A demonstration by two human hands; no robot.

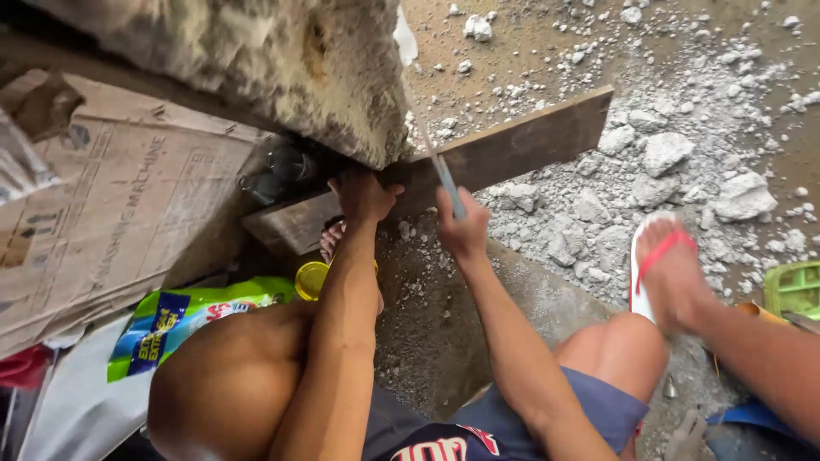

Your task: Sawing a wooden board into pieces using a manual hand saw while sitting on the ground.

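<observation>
nearest the camera are the person's bent knees and dark blue shorts (589, 410), with both forearms stretched forward between them. beside the left knee lies a green and blue plastic packet (184, 320), and just beyond it a small yellow lid (311, 280) on the ground. at the lower right, a foot in a white sandal with red straps (653, 265) rests on the rubble, and a green plastic crate (794, 288) shows at the right edge

further out, the left hand (363, 196) presses on the dark wooden plank (512, 149), its fingers curled over the plank's near edge just under the overhanging concrete block; it grips the wood and nothing else. the right hand (463, 229) is close beside it, well apart from the sandal, its fingers closed round the pale blue handle of a thin tool (431, 145) that rises at a slant toward the block's corner. whether the tool's tip touches the concrete cannot be told

the plank lies tilted, its left end tucked below the block and its right end reaching out over broken grey concrete rubble (666, 162). the rough concrete block (282, 64) fills the upper left. a flattened cardboard box (111, 205) leans to the left of it, with dark bottle-like shapes (278, 175) in the shadow between cardboard and plank. brown dirt ground (547, 34) lies farthest off
</observation>
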